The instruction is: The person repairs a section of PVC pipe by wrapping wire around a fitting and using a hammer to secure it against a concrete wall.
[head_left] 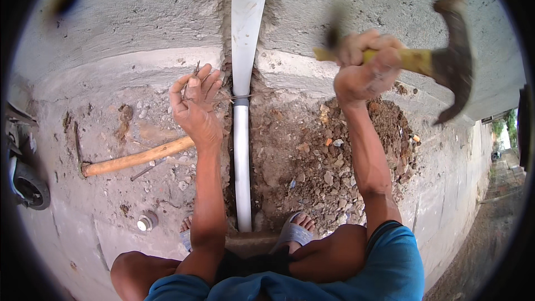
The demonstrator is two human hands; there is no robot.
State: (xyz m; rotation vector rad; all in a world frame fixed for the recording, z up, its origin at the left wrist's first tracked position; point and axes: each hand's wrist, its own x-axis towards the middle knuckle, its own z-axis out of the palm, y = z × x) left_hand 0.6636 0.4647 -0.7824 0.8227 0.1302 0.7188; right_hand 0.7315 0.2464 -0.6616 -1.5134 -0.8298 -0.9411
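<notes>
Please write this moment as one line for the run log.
left hand: holding thin dark piece | right hand: gripping yellow-handled hammer | between hands: white pipe | lying at left: wooden-handled tool

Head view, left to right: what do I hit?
Black-tyred wheel → small white-topped container → left hand → white lower pipe section → right hand → claw hammer's head.
</notes>
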